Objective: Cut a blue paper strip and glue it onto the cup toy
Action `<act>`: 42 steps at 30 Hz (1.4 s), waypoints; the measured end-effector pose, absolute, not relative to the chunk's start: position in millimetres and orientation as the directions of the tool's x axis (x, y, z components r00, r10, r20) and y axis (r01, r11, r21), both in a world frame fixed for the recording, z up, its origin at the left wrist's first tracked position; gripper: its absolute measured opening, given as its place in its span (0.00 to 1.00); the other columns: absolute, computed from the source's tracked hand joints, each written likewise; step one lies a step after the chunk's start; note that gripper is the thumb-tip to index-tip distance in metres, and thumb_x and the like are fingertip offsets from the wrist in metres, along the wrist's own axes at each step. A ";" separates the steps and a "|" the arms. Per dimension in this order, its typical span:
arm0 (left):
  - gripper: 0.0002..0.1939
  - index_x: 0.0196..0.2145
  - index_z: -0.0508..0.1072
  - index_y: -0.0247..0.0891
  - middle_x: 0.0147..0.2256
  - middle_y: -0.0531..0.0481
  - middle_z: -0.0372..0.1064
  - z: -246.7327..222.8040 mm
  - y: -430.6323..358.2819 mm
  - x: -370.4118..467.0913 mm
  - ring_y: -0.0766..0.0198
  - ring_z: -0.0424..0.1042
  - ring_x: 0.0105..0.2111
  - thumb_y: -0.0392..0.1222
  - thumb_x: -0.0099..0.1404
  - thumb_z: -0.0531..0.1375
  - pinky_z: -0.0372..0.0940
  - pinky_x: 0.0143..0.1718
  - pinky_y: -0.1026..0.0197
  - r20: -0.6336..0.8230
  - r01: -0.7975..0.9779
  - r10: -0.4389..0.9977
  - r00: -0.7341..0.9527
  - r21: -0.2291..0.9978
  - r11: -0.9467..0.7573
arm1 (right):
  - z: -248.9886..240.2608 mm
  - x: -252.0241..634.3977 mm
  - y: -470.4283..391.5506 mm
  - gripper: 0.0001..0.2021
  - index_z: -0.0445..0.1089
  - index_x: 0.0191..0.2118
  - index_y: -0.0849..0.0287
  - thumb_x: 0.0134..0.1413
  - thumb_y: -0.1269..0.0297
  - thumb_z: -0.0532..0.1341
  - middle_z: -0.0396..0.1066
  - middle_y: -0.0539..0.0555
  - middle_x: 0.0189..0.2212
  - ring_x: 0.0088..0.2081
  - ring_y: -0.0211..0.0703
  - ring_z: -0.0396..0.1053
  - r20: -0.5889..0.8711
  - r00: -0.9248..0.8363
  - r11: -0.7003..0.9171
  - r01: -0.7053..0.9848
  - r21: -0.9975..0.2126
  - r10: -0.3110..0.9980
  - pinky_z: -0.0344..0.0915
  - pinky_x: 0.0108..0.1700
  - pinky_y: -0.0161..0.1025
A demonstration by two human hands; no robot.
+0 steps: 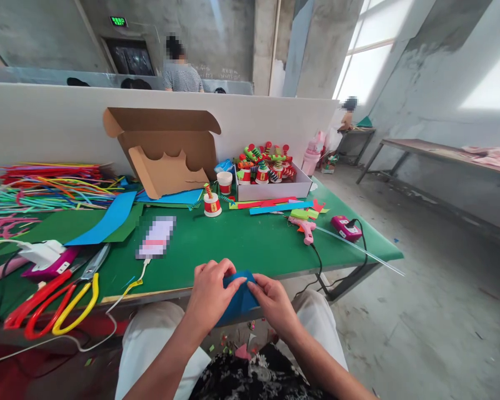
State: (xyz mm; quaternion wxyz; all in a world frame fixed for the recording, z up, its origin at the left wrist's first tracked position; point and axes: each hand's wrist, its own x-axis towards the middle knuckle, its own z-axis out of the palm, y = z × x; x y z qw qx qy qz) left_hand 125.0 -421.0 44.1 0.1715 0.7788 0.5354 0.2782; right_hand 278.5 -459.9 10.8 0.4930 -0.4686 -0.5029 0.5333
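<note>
A piece of blue paper [238, 304] is pinched between both my hands, just in front of the table's near edge and above my lap. My left hand [214, 291] grips its upper left part, thumb on top. On its upper right edge, my right hand [274, 303] closes with thumb and fingertips. The paper looks bent or folded, and its lower part hangs between my wrists. Beyond my hands on the green table stands a red and white paper cup figure [212, 205] with coiled pipe-cleaner arms.
Scissors [83, 283], a phone [156, 238] and pipe cleaners [58, 186] lie left. A box [275, 191] of cup figures stands at the back, near a cardboard box [170, 139]. A pink glue gun [304, 229] and a corded purple power strip [345, 228] lie right.
</note>
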 end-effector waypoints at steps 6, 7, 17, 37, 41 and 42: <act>0.10 0.25 0.67 0.42 0.26 0.54 0.71 40.9 -421.8 126.5 0.60 0.68 0.31 0.46 0.59 0.62 0.58 0.42 0.54 0.220 0.719 0.940 0.263 0.605 -0.343 | 13.0 276.7 -462.9 0.21 0.78 0.33 0.57 0.51 0.42 0.62 0.68 0.51 0.25 0.26 0.38 0.58 -0.019 -0.075 -0.024 -0.065 -0.998 0.997 0.57 0.28 0.34; 0.10 0.24 0.67 0.41 0.26 0.54 0.70 40.8 -422.0 126.7 0.60 0.68 0.30 0.46 0.59 0.62 0.58 0.42 0.54 0.216 0.717 0.941 0.259 0.610 -0.337 | 12.9 276.5 -463.2 0.21 0.77 0.33 0.57 0.51 0.42 0.62 0.68 0.51 0.25 0.26 0.38 0.58 -0.025 -0.077 -0.031 -0.072 -0.997 0.997 0.57 0.28 0.34; 0.12 0.22 0.67 0.42 0.24 0.53 0.70 38.5 -422.4 126.3 0.60 0.68 0.29 0.47 0.60 0.59 0.59 0.38 0.55 0.228 0.690 0.942 0.246 0.641 -0.336 | 9.2 275.8 -464.5 0.24 0.77 0.34 0.57 0.49 0.39 0.63 0.66 0.49 0.23 0.25 0.37 0.57 -0.056 -0.096 -0.067 -0.108 -0.992 0.994 0.57 0.28 0.34; 0.14 0.21 0.68 0.42 0.24 0.52 0.69 42.4 -421.2 126.1 0.59 0.68 0.29 0.49 0.60 0.60 0.59 0.39 0.56 0.196 0.685 0.946 0.258 0.654 -0.322 | 8.3 276.5 -465.2 0.21 0.77 0.34 0.58 0.52 0.42 0.63 0.67 0.49 0.23 0.26 0.37 0.58 -0.057 -0.105 -0.069 -0.114 -0.991 0.993 0.57 0.29 0.34; 0.16 0.25 0.69 0.41 0.26 0.52 0.70 49.0 -406.6 109.6 0.60 0.68 0.30 0.55 0.61 0.57 0.60 0.36 0.58 0.073 0.589 0.925 0.374 0.752 -0.297 | 10.0 289.2 -452.9 0.23 0.76 0.33 0.59 0.50 0.41 0.63 0.67 0.48 0.23 0.25 0.36 0.57 -0.061 -0.110 -0.073 -0.107 -0.992 0.992 0.57 0.30 0.34; 0.16 0.27 0.69 0.41 0.27 0.52 0.71 51.2 -400.5 103.0 0.60 0.68 0.31 0.56 0.61 0.56 0.61 0.35 0.59 0.031 0.551 0.909 0.416 0.787 -0.279 | 11.5 294.4 -447.1 0.23 0.76 0.32 0.59 0.49 0.41 0.64 0.66 0.48 0.22 0.25 0.36 0.57 -0.058 -0.104 -0.068 -0.102 -0.992 0.993 0.58 0.30 0.34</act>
